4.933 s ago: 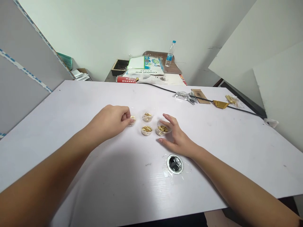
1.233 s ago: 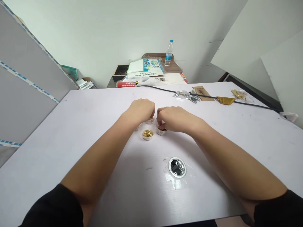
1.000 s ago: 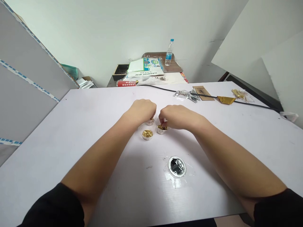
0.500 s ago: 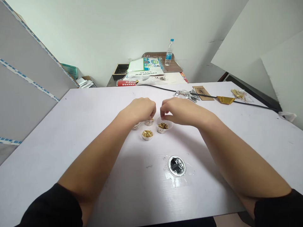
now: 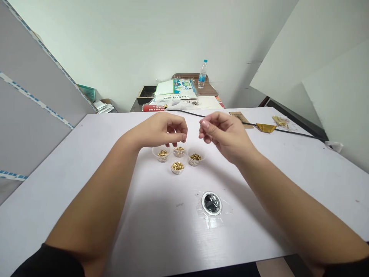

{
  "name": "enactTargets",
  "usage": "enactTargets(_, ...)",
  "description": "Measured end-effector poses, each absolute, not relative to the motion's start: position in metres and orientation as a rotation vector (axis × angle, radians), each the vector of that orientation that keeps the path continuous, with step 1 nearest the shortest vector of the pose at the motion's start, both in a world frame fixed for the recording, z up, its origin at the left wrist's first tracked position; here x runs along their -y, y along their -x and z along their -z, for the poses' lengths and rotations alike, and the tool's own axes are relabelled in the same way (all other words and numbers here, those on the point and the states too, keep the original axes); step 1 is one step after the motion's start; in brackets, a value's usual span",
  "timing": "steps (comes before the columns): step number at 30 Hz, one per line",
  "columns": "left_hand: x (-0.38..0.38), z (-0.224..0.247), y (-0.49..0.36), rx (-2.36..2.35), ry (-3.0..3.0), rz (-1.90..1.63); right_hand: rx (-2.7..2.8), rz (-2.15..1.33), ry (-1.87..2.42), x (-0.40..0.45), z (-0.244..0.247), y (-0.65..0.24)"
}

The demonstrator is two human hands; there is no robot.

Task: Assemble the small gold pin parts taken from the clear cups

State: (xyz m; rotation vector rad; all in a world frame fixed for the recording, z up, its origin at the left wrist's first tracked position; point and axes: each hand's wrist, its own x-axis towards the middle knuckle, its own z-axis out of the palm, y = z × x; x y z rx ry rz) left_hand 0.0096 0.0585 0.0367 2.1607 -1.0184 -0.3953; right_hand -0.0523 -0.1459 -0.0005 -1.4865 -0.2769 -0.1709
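My left hand (image 5: 161,130) hovers just above the back cups, with thumb and index fingertips brought together. Anything between them is too small to make out. To its right, my right hand (image 5: 223,134) is raised with its thumb pressed against curled fingers, and what it may hold does not show. Below the hands, small clear plastic cups contain tiny brass-coloured pins: a left cup (image 5: 162,153), a back cup (image 5: 179,151), a front cup (image 5: 177,167) and a right cup (image 5: 196,156) with darker pieces. Neither hand touches a cup.
A round black-and-silver disc (image 5: 211,203) is taped to the white table (image 5: 144,231). Behind the right hand lie a black cable (image 5: 296,133), a gold packet (image 5: 265,128) and a brown card (image 5: 241,118). A water bottle (image 5: 202,75) stands beyond the table.
My left hand has lifted from the back cup and moved left, uncovering the left cup. My right hand has turned, bringing its thumb into sight. The camera view has shifted slightly.
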Motion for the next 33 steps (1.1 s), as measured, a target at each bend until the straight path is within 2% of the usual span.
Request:
enactTargets(4,-0.060,-0.025,0.021,0.901,-1.678,0.439,0.002,-0.121,1.175,0.138,0.024,0.079)
enactTargets(9,-0.043,0.019,0.083,0.551,-1.348,0.318,-0.119,-0.270,1.003,0.133,0.047,0.108)
enactTargets(12,-0.035,0.045,0.113,0.390,-1.324,0.261,-0.087,-0.275,0.995,0.133,0.058,0.116)
enactTargets(17,-0.033,0.069,0.121,0.389,-1.263,0.169,-0.052,-0.316,0.967,0.129,0.074,0.126)
enactTargets(23,-0.038,0.079,0.117,0.397,-1.224,0.194,0.004,-0.427,0.833,0.117,0.083,0.138)
enactTargets(33,-0.041,0.085,0.115,0.408,-1.271,0.238,-0.021,-0.409,0.814,0.118,0.087,0.137)
